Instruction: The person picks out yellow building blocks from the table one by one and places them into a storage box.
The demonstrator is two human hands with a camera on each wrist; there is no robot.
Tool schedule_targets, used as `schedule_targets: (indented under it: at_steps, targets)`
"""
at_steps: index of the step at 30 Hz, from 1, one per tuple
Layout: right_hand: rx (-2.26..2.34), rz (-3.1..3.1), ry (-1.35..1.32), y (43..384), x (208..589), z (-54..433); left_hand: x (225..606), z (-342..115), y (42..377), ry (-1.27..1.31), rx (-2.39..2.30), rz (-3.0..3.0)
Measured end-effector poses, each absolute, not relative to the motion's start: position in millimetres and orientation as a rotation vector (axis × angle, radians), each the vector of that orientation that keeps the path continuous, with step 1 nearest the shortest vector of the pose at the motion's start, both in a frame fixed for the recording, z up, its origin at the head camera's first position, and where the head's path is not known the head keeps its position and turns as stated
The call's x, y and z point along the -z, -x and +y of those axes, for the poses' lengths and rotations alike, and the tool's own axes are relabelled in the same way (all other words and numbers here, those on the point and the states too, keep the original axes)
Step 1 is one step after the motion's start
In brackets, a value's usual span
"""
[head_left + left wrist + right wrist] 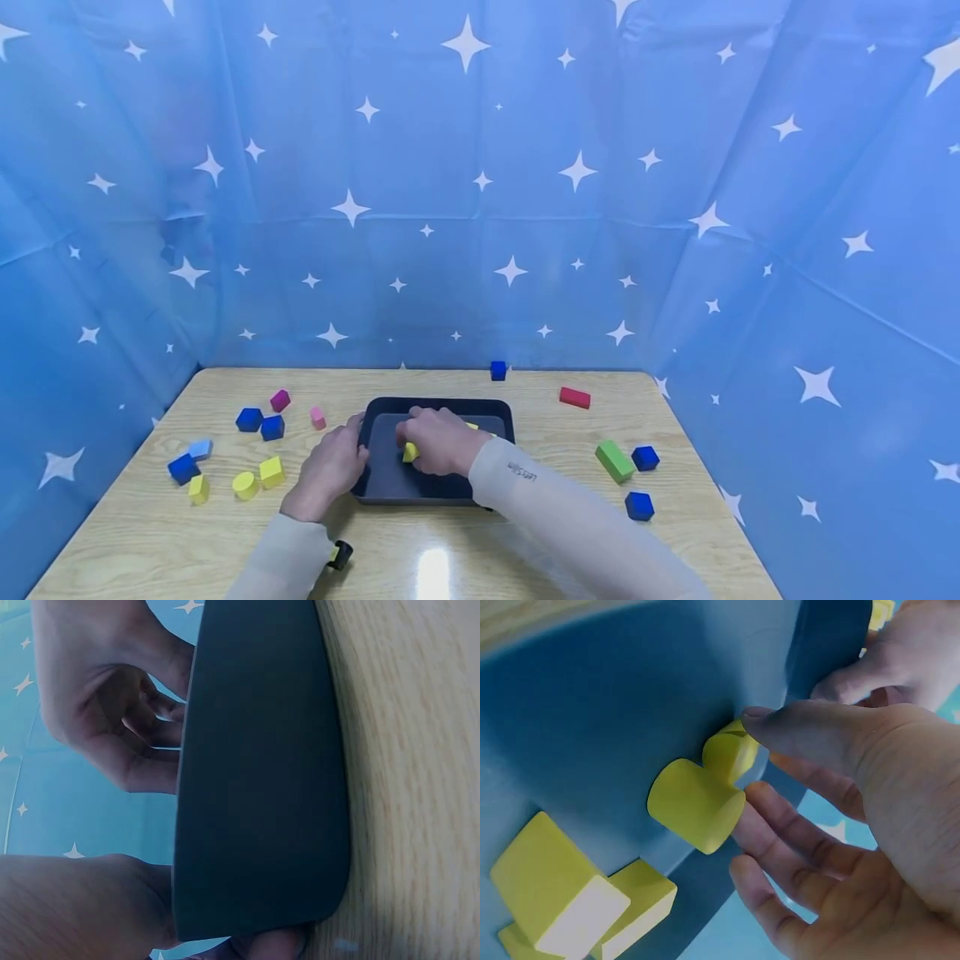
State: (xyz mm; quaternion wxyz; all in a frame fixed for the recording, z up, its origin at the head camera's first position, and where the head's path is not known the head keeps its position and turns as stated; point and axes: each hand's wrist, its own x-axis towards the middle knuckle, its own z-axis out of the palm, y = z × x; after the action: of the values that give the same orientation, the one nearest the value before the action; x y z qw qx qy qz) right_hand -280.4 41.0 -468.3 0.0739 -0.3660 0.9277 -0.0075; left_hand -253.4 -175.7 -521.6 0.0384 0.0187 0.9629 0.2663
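A dark tray lies on the table, its left wall gripped by my left hand between thumb and fingers. Inside it, my right hand pinches a small yellow block between thumb and index finger near the tray floor. A yellow cylinder sits against that block, close to the other fingertips. Farther along in the right wrist view, several yellow blocks lie together in the tray. The left wrist view is largely filled by the tray's outer wall, with the left hand at its corner.
Left of the tray are blue blocks, yellow blocks, a pink block and a magenta block. At right lie a green block, a red block and blue blocks. A starry curtain surrounds the table.
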Motion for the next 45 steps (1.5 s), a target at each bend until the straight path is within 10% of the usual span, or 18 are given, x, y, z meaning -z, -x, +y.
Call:
schedule_targets:
  at_steps: [45]
  targets:
    - [0.780, 2.930, 0.615, 267.4, 460.3, 175.4, 515.6, -170.7, 249.9, -0.024, -0.805, 2.940]
